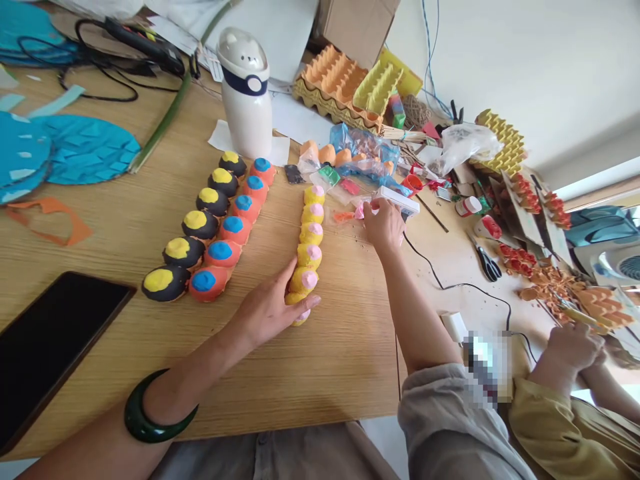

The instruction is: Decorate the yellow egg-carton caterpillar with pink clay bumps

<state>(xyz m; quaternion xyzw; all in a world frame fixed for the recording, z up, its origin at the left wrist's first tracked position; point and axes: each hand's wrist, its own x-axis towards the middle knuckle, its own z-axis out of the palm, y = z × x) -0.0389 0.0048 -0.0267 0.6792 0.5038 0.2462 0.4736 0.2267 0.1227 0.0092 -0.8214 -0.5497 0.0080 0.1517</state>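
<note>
My left hand is wrapped round the near end of a strip of yellow clay bumps, each topped with a pink dab. The thumb lies across its near right side. Farther right, my right hand has its fingers pinched at a small lump of pink clay; a clear wrapper lies beside it. Left of the yellow strip lie two finished-looking strips side by side: orange bumps with blue tops and black bumps with yellow tops.
A white lidded canister stands behind the strips. Egg trays and plastic bags fill the back. A tablet lies at left. Right of my right arm are a white power strip, its cable and scissors. Another person's hands work at far right.
</note>
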